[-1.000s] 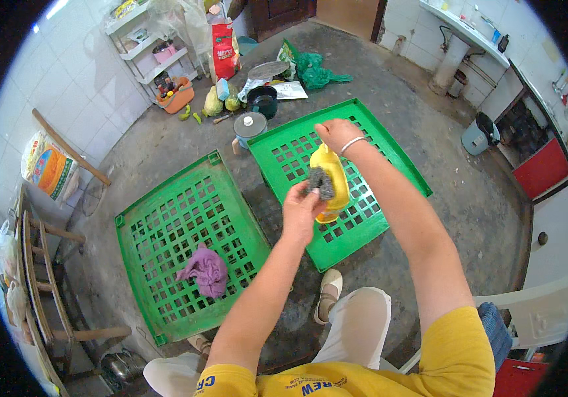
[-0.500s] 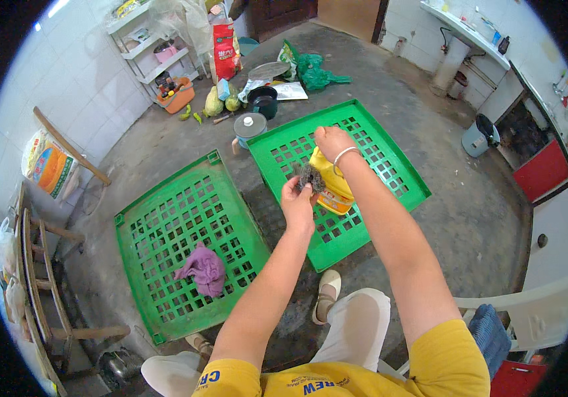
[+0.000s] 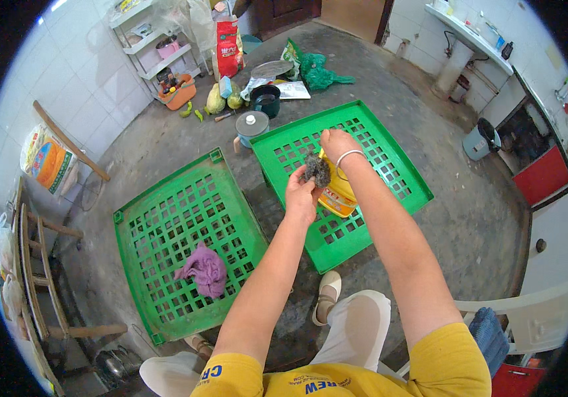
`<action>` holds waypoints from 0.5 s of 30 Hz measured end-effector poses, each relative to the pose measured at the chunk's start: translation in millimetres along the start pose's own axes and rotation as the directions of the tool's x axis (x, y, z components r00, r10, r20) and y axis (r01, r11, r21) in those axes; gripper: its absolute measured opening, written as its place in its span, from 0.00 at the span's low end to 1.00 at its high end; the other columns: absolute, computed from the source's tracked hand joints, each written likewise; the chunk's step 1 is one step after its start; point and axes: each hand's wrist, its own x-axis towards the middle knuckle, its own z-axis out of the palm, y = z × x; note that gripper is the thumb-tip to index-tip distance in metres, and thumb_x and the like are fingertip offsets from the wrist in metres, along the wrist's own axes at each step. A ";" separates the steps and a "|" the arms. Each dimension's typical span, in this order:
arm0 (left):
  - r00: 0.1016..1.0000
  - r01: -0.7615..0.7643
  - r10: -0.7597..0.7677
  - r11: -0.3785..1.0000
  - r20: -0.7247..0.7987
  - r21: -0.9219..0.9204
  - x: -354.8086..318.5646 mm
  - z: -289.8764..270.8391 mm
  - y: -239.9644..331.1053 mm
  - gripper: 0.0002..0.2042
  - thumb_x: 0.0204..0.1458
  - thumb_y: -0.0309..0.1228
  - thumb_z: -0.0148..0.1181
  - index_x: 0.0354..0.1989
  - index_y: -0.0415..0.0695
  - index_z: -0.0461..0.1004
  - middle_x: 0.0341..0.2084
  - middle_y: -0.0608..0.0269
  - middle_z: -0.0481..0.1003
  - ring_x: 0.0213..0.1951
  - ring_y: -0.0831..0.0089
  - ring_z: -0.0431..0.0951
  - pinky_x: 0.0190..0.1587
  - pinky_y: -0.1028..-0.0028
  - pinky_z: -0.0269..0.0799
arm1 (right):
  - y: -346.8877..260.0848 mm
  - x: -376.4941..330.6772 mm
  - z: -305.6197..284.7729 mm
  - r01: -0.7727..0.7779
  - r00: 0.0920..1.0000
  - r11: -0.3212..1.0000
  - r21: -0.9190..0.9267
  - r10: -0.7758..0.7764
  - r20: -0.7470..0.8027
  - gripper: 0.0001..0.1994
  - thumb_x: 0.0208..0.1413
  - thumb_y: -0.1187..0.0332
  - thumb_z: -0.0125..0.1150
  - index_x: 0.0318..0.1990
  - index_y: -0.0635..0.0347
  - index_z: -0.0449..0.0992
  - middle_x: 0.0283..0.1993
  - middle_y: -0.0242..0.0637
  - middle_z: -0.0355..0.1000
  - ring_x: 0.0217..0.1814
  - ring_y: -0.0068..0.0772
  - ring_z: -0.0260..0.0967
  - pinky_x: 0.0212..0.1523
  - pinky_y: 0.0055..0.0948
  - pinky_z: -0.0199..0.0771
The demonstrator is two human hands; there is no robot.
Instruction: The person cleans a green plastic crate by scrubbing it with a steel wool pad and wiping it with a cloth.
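A dark grey steel-wool scrubber (image 3: pixel 317 170) is pinched in my left hand (image 3: pixel 302 192), its fingers closed around one side. Just right of it, my right hand (image 3: pixel 340 144), with a bangle on the wrist, is closed at the top of a yellow plastic bottle (image 3: pixel 338 200). The bottle's upper part is largely hidden behind that hand and the scrubber, and its lower end is over the green slatted crate (image 3: pixel 337 255). A bit of yellow shows between the right fingers and the scrubber, touching or very near it.
Another green crate (image 3: pixel 148 208) at left carries a crumpled purple cloth (image 3: pixel 206 270). Beyond the crates are a lidded pot (image 3: pixel 252 124), a dark pot (image 3: pixel 266 100), squashes (image 3: pixel 216 99) and green bags (image 3: pixel 320 71). A wooden chair (image 3: pixel 42 278) lies left; a white chair (image 3: pixel 528 311) stands right.
Both hands have shifted slightly to the right. The scrubber has come up closer to the right hand and now covers more of the bottle's upper part.
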 end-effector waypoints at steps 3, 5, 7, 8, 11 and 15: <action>1.000 -0.003 0.003 0.999 0.006 -0.051 -0.6 -3.6 0.8 0.23 0.53 0.15 0.42 0.59 0.44 0.54 0.50 0.58 0.64 0.47 0.66 0.70 0.47 0.65 0.72 | -6.3 -7.4 -2.3 -0.018 1.000 1.000 -0.014 0.018 -0.016 0.24 0.59 0.56 0.30 0.43 0.62 0.74 0.48 0.50 0.70 0.51 0.51 0.67 0.53 0.46 0.65; 1.000 -0.005 0.006 0.997 0.011 -0.082 -6.3 -6.8 3.6 0.22 0.54 0.16 0.42 0.58 0.45 0.55 0.50 0.59 0.64 0.47 0.66 0.70 0.48 0.64 0.71 | -7.4 -15.3 -4.9 0.026 0.999 0.999 -0.019 -0.026 -0.039 0.23 0.60 0.56 0.32 0.45 0.62 0.73 0.48 0.49 0.70 0.51 0.51 0.67 0.51 0.47 0.65; 0.997 -0.027 0.036 0.991 0.062 -0.132 -15.0 -13.6 9.2 0.20 0.54 0.17 0.43 0.55 0.48 0.58 0.49 0.62 0.65 0.48 0.67 0.70 0.48 0.64 0.69 | -1.2 -25.4 -14.1 0.180 0.933 0.983 0.028 -0.161 -0.323 0.22 0.60 0.56 0.36 0.45 0.63 0.72 0.48 0.51 0.70 0.49 0.51 0.68 0.50 0.46 0.65; 0.997 -0.031 0.038 0.994 0.065 -0.105 -19.3 -18.0 13.6 0.19 0.54 0.18 0.44 0.54 0.49 0.59 0.49 0.64 0.66 0.48 0.69 0.70 0.47 0.65 0.69 | 1.9 -31.6 -18.5 0.260 0.863 0.965 0.042 -0.213 -0.457 0.21 0.60 0.56 0.37 0.46 0.63 0.72 0.48 0.51 0.70 0.48 0.51 0.68 0.50 0.45 0.65; 0.996 -0.062 0.068 0.994 0.064 -0.087 -45.4 -31.2 39.5 0.17 0.53 0.20 0.47 0.50 0.53 0.63 0.46 0.70 0.70 0.48 0.73 0.70 0.45 0.69 0.65 | 0.2 -67.0 -20.6 0.607 0.567 0.786 0.115 -0.327 -0.756 0.21 0.59 0.55 0.44 0.49 0.63 0.70 0.47 0.48 0.71 0.46 0.45 0.69 0.49 0.40 0.66; 0.976 -0.090 0.138 0.960 0.167 -0.264 -83.4 -60.5 63.6 0.17 0.54 0.20 0.47 0.51 0.50 0.62 0.46 0.68 0.70 0.47 0.72 0.71 0.46 0.67 0.68 | -37.1 -137.8 29.2 0.191 0.960 0.356 0.915 -0.263 -0.098 0.25 0.60 0.53 0.45 0.58 0.61 0.62 0.54 0.38 0.66 0.51 0.30 0.64 0.52 0.30 0.62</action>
